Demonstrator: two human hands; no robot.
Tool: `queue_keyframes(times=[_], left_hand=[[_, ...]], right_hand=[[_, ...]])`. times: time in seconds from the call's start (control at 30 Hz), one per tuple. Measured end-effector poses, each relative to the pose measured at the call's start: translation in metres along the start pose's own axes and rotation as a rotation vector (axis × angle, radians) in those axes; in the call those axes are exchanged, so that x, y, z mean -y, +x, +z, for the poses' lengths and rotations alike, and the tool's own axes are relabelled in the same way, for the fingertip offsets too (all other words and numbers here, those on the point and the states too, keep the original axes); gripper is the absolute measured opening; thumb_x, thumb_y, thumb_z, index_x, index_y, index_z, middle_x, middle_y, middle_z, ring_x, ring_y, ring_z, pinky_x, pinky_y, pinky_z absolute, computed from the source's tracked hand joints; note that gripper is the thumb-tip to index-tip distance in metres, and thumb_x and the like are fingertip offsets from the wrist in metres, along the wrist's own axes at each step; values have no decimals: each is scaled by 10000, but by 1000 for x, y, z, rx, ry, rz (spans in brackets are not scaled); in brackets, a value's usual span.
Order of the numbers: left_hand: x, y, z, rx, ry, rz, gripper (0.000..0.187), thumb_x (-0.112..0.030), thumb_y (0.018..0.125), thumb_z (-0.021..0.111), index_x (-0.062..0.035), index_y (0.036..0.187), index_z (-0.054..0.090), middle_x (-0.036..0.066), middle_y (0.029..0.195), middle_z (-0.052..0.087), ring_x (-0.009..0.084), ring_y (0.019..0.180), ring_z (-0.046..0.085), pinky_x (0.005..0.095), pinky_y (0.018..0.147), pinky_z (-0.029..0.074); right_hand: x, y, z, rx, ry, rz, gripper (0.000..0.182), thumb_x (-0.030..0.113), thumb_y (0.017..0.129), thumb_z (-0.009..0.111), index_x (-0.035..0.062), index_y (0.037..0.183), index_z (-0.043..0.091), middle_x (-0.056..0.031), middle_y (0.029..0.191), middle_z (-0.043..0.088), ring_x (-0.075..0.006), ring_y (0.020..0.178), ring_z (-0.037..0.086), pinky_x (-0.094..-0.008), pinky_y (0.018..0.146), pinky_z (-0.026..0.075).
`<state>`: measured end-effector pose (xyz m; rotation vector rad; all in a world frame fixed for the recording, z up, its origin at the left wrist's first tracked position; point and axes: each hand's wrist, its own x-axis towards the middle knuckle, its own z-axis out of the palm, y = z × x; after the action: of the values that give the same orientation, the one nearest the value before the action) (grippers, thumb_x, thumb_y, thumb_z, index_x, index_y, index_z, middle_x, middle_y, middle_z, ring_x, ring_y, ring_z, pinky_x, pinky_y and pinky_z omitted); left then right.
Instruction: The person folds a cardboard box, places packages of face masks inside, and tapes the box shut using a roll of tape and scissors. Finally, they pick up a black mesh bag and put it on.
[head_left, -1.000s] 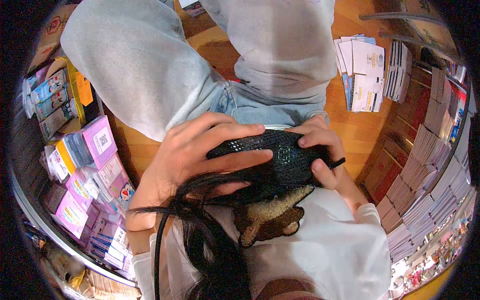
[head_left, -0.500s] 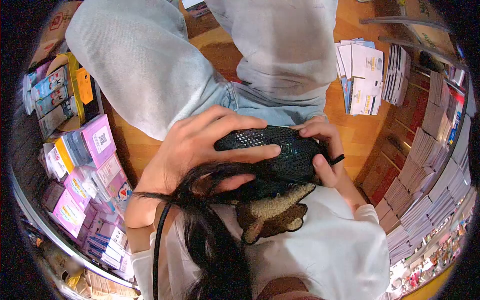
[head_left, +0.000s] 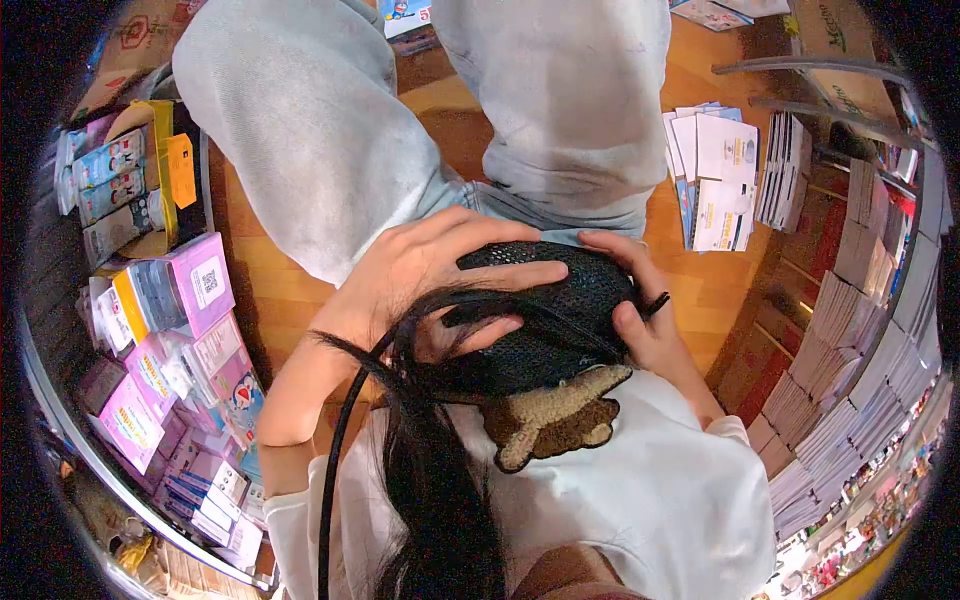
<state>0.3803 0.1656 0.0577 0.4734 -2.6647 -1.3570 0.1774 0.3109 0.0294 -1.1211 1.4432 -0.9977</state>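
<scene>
A black mesh pouch (head_left: 585, 300) rests in my lap against the white shirt, above a brown and cream fuzzy animal patch (head_left: 555, 415). My left hand (head_left: 440, 262) is closed around the pouch's left side, with its fingers lying across the mesh. On the far right end, my right hand (head_left: 645, 300) grips the pouch between thumb and fingers. A short dark cord end (head_left: 657, 304) pokes out by the right thumb. Strands of dark hair (head_left: 420, 450) hang over the left wrist and hide part of the pouch. What the pouch contains, if anything, does not show.
White booklets (head_left: 722, 180) lie on the wooden floor (head_left: 700, 300) at the right. Tall paper stacks (head_left: 835, 320) line the right side. Pink boxes (head_left: 205, 285) and packaged goods fill a shelf at the left. Jeans-clad legs (head_left: 310, 140) extend ahead.
The left fingers have shifted slightly over the mesh and the right fingers sit a little higher on the pouch's end. The whole view has tilted slightly. Both hands keep hold of the pouch.
</scene>
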Motion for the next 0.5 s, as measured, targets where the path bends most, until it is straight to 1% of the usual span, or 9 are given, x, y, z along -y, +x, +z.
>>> queue_keyframes(times=[0.07, 0.2, 0.27, 0.3, 0.37, 0.4, 0.43, 0.47, 0.5], left_hand=[[-1, -1, 1, -7, -3, -8, 435, -231, 676, 648, -211, 1108, 603, 78, 1115, 554, 274, 946, 551, 374, 849, 457], [-3, -2, 0, 0, 12, -13, 483, -210, 670, 664, -211, 1145, 575, 78, 1127, 548, 282, 965, 544, 378, 860, 449], [-4, -3, -3, -36, -28, -40, 482, -197, 689, 655, -171, 1161, 559, 85, 1132, 546, 287, 982, 536, 383, 871, 435], [-5, -2, -7, -58, -40, -51, 482, -191, 699, 651, -151, 1169, 551, 89, 1135, 544, 289, 990, 533, 386, 877, 428], [1, -5, -24, -121, 123, -30, 454, -172, 736, 616, -102, 1177, 533, 98, 1120, 553, 292, 1007, 525, 390, 888, 413], [4, -10, -36, -151, 207, -17, 441, -163, 754, 598, -77, 1180, 524, 103, 1112, 557, 294, 1015, 521, 392, 893, 405], [4, -20, -52, -260, 327, -15, 393, -103, 784, 557, -83, 1175, 525, 97, 1055, 587, 284, 975, 536, 383, 842, 423], [1, -33, -70, -375, 404, -73, 343, -50, 781, 532, -60, 1123, 562, 96, 1058, 598, 284, 951, 552, 363, 845, 423], [-5, -45, -81, -585, 414, -150, 331, 20, 753, 499, -33, 1067, 591, 104, 1054, 607, 267, 955, 565, 346, 861, 416]], right_hand=[[6, 0, -1, 17, -13, 41, 571, 471, 810, 501, 56, 1203, 483, -136, 1064, 533, -254, 996, 489, -353, 888, 342], [8, 1, 0, 11, -40, -6, 485, 381, 824, 500, 62, 1189, 496, -128, 1026, 544, -255, 953, 497, -355, 856, 351], [12, 4, 1, 3, -63, -31, 413, 321, 840, 487, 54, 1152, 530, -127, 979, 565, -250, 914, 510, -358, 839, 355], [12, 7, 0, -1, -81, -14, 367, 299, 848, 481, 42, 1101, 554, -134, 941, 572, -248, 900, 515, -353, 824, 358], [8, 9, -2, -18, -117, 14, 303, 254, 866, 469, 17, 998, 604, -148, 866, 586, -243, 872, 527, -343, 793, 366], [4, 9, -3, -40, -202, 70, 289, 247, 870, 470, 5, 944, 609, -157, 816, 582, -246, 826, 536, -342, 756, 378], [-1, 9, -5, -66, -284, 129, 287, 240, 874, 471, -8, 890, 615, -165, 765, 578, -248, 779, 545, -341, 719, 389], [-4, 10, -6, -96, -363, 191, 296, 232, 878, 472, -20, 836, 620, -174, 714, 574, -251, 732, 554, -340, 682, 401], [-4, 12, -7, -101, -371, 219, 303, 237, 880, 474, -26, 821, 614, -183, 691, 565, -260, 688, 551, -345, 645, 402]])
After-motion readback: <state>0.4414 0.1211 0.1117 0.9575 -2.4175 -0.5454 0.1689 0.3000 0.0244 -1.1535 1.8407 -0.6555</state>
